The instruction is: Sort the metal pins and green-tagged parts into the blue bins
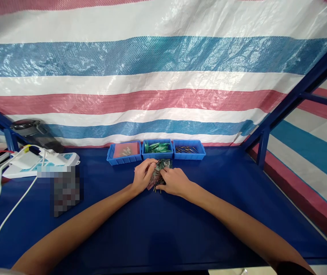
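Observation:
A clear plastic bag lies on the blue table in front of the bins, with small pale and dark pieces in or on it. My left hand holds the bag's left side, fingers curled over it. From the right, my right hand reaches in with fingers and thumb bent around a bunch of thin dark rods with brass-coloured parts. The rods stick out toward me at the lower edge. My fingers partly cover the bag, and the exact kind of rods is too small to tell.
Behind the hands stand three blue bins: one with pale pieces on pink material, one with green packets, one with thin dark rods. At left are a power strip, white cables and a dark bottle.

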### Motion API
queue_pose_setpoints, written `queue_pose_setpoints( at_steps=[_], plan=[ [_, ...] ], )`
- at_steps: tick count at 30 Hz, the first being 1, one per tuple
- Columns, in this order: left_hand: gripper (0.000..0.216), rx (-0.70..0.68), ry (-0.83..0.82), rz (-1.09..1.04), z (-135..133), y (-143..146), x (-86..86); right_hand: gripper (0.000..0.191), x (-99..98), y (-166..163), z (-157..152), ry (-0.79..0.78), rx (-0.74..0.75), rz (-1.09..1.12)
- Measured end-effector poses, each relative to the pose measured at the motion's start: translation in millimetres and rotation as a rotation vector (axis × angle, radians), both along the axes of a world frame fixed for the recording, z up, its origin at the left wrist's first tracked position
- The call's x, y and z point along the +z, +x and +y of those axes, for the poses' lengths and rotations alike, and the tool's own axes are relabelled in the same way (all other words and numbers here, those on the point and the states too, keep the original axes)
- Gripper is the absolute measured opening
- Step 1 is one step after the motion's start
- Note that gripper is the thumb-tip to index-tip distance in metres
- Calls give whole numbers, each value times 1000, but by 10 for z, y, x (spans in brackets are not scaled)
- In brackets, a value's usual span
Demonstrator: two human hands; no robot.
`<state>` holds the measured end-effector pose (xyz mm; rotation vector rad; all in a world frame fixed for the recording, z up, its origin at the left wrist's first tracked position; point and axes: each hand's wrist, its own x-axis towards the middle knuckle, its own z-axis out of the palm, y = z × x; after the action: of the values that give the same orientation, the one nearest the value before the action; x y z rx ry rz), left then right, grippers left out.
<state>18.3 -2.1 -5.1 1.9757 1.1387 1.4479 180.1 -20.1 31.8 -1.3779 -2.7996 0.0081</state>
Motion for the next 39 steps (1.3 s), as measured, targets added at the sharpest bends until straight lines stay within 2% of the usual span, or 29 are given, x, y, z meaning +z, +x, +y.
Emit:
queue_pose_setpoints(
  at_steps=[15,24,27,30,34,36,39],
  plan=[
    [22,-14,1,27,3,-3,-1,41,22,-7,-3,-52,16,37],
    [22,-23,-2,24,-3,-6,-2,36,-15,27,71,-20,-20,155],
    [23,-16,3,21,-11,-5,5,34,-59,63,128,41,-33,341],
    [23,2,20,27,-16,3,39,37,-106,93,173,81,-95,727],
    [21,-36,33,112,4,22,95,37,-181,98,198,18,-201,1162],
    [18,-56,58,143,18,29,104,37,-219,92,195,-5,-218,1225],
    [17,-58,120,130,26,29,94,35,-259,86,175,12,-177,1185]
  ],
)
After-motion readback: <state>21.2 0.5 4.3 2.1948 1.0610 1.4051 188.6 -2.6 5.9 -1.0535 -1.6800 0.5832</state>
